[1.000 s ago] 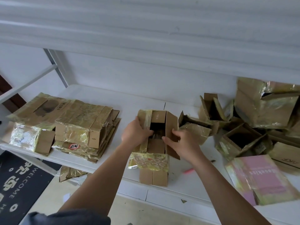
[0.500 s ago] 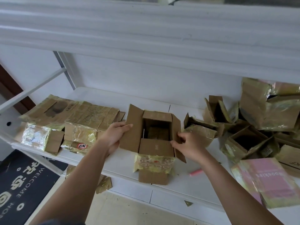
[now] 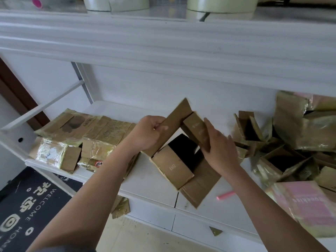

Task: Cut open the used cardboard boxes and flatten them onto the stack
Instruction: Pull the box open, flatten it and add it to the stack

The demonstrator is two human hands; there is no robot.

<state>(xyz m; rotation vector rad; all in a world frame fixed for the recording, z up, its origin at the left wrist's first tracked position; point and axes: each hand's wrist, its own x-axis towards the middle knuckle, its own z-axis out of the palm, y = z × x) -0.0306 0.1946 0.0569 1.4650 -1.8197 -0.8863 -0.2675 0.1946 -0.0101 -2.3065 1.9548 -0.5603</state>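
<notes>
A small brown cardboard box (image 3: 174, 166) lies tilted on the white shelf (image 3: 151, 184) in the middle, its flaps spread and its dark inside showing. My left hand (image 3: 147, 133) grips the long left flap, which stands raised. My right hand (image 3: 220, 150) presses with straight fingers against the right flap of the same box. The stack of flattened boxes (image 3: 87, 140), brown with shiny yellowish tape, sits on the shelf to the left. A pink cutter (image 3: 226, 194) lies on the shelf under my right forearm.
A heap of several opened, unflattened boxes (image 3: 283, 146) fills the right of the shelf, with a pink printed box (image 3: 307, 206) at the front right. An upper shelf (image 3: 163, 42) overhangs closely. Cardboard scraps (image 3: 121, 206) lie on the floor beside a dark welcome mat (image 3: 27, 202).
The box has been turned and tipped over, its flaps now spread wide. My left hand moved from beside the box onto its raised left flap; my right hand flattened against the right flap.
</notes>
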